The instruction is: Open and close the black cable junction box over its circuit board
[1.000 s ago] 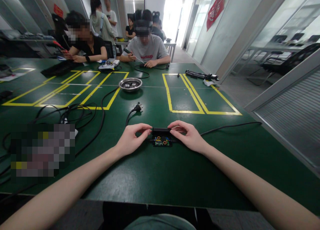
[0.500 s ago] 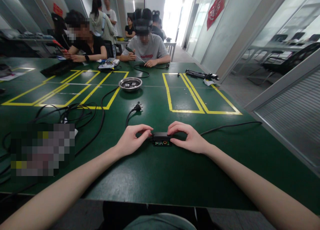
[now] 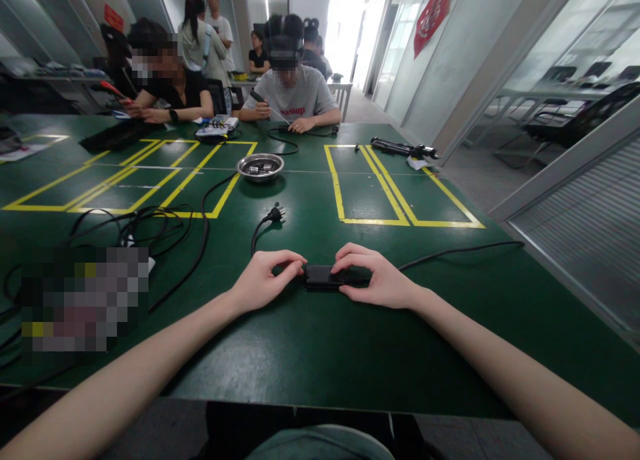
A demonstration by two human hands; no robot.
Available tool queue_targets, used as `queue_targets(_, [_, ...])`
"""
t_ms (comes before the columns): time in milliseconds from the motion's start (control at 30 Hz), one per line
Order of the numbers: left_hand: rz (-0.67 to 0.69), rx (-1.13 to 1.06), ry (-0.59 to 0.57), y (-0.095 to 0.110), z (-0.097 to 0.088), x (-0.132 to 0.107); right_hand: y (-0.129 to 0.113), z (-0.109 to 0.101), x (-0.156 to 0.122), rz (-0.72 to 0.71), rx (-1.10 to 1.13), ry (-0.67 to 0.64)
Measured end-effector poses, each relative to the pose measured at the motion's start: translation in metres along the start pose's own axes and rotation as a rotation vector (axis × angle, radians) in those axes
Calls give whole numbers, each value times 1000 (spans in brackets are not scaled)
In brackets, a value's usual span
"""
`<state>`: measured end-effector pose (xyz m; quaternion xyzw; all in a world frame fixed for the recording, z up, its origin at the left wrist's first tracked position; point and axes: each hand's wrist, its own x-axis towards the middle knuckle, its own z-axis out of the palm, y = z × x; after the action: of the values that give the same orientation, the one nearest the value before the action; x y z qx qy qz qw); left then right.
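Press the black box (image 3: 318,277) evenly against the bench (image 3: 320,360): left hand (image 3: 264,283) at 1 end, fingers (image 3: 287,255) narrow, grip unclear; right hand (image 3: 387,283) holding the other, thumb at front.

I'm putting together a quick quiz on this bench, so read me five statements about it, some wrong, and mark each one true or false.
1. The left hand is at the left end of the black case. True.
2. A circuit board shows in the black case. False: the cover lies over it.
3. The power plug lies nearer the person than the metal bowl. True.
4. The metal bowl is empty. False: metal parts lie in it.
5. The right hand touches the black case. True.
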<state>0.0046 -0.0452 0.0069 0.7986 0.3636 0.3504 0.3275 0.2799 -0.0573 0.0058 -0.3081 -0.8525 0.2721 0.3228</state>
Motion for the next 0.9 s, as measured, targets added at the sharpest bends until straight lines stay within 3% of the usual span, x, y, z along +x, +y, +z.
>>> queue_targets(400, [80,88,-32,0,-1,-1,-6,-1,2,-39,-47,-31])
queue_targets(700, [188,265,-173,-4,1,-5,-4,0,2,-40,-77,-30])
queue_targets(900, [202,384,-182,-6,8,-3,1,5,1,-87,-139,-59])
